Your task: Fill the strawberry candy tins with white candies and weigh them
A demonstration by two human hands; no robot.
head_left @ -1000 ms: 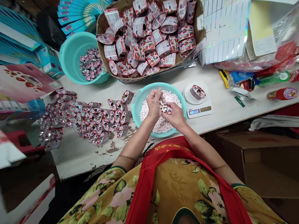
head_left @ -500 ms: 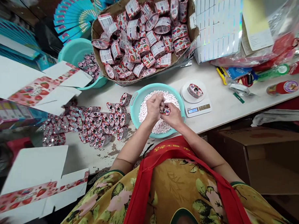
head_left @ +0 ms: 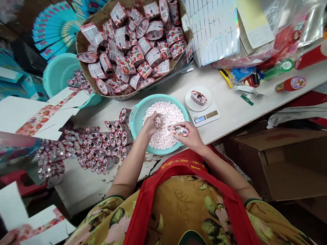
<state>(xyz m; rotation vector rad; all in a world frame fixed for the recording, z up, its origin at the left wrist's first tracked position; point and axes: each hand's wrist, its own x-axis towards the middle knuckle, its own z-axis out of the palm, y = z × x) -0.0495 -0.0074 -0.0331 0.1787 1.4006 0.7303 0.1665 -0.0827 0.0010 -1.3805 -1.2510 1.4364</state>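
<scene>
My left hand (head_left: 151,125) is cupped over a turquoise basin (head_left: 138,116), fingers curled around a few small white candies (head_left: 158,121). More pale pink-white candies (head_left: 165,140) fill the basin below it. At the basin's right side, my right hand (head_left: 192,137) grips a small oval candy container (head_left: 178,130) with strawberry print, its top with a hole facing up. Another such container (head_left: 199,97) rests on a white kitchen scale (head_left: 206,115) just right of the basin; I cannot read its display.
Several oval containers (head_left: 106,143) stand in a cluster left of the basin. A cardboard box (head_left: 83,44) full of them sits behind. Another turquoise basin (head_left: 54,74) holds small lids or caps. At bottom left, another person's hand (head_left: 9,237) holds a strawberry-printed carton (head_left: 45,227).
My hands have moved apart: the left went left with candies, the right turned the container's top into view. The whole view has shifted, and the cartons at left have moved.
</scene>
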